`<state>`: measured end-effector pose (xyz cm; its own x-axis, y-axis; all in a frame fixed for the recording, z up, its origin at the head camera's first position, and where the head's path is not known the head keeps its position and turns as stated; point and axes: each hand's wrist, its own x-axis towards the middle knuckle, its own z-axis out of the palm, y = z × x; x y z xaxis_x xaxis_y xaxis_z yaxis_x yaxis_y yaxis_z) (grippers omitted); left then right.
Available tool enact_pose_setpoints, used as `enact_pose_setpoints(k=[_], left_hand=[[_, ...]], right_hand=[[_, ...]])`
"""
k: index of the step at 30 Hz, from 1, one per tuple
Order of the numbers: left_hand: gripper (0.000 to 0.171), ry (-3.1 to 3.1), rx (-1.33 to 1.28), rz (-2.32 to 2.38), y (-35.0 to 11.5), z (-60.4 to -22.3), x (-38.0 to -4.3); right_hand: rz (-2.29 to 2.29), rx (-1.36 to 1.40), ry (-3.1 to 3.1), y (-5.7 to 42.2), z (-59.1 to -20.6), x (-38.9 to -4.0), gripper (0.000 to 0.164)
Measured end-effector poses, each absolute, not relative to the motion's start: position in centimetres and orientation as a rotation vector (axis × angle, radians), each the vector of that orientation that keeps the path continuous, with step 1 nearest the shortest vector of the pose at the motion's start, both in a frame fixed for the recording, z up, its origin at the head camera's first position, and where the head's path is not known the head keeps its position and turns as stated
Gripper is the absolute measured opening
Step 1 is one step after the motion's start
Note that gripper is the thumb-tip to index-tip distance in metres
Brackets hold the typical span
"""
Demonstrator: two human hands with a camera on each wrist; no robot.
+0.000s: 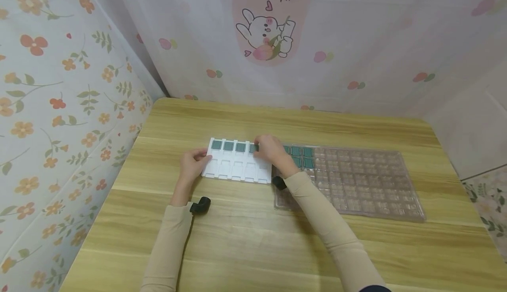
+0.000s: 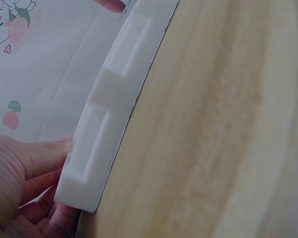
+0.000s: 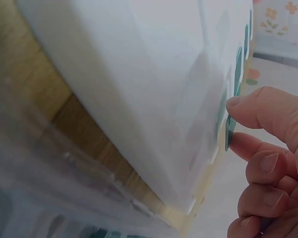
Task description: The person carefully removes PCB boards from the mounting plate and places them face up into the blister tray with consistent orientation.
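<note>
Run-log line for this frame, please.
left hand: steadies white tray at its left edge | right hand: pinches teal chip at tray's top row | clear tray: beside, mostly empty

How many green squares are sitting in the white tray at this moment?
4: three green squares along the white tray's far edge, a fourth under the right hand's fingers; more may be hidden.
</note>
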<state>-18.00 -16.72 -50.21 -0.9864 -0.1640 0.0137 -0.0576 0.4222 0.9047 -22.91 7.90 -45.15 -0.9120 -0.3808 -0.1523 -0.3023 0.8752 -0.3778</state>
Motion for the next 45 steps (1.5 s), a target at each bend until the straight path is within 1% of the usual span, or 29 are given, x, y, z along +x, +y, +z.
enact_pose_setpoints(k=[18, 30, 38, 45], left_hand=[[0.028, -2.568, 0.178, -1.619, -16.8, -50.3, -18.0], [0.027, -2.581, 0.189, -1.602, -16.7, -50.3, -17.9], [0.027, -2.586, 0.174, -1.592, -16.7, -50.2, -17.9], [0.028, -2.591, 0.184, -1.591, -16.7, -50.2, -17.9]], right_hand=[[-0.565, -0.586, 2.831, 10.3, -43.5, -21.3, 0.029], [-0.558, -0.572, 2.842, 11.3, -43.3, -20.8, 0.026], [-0.567, -0.587, 2.847, 12.4, -43.6, -20.2, 0.028], [-0.575, -0.612, 2.877, 13.4, -43.8, -19.6, 0.024]])
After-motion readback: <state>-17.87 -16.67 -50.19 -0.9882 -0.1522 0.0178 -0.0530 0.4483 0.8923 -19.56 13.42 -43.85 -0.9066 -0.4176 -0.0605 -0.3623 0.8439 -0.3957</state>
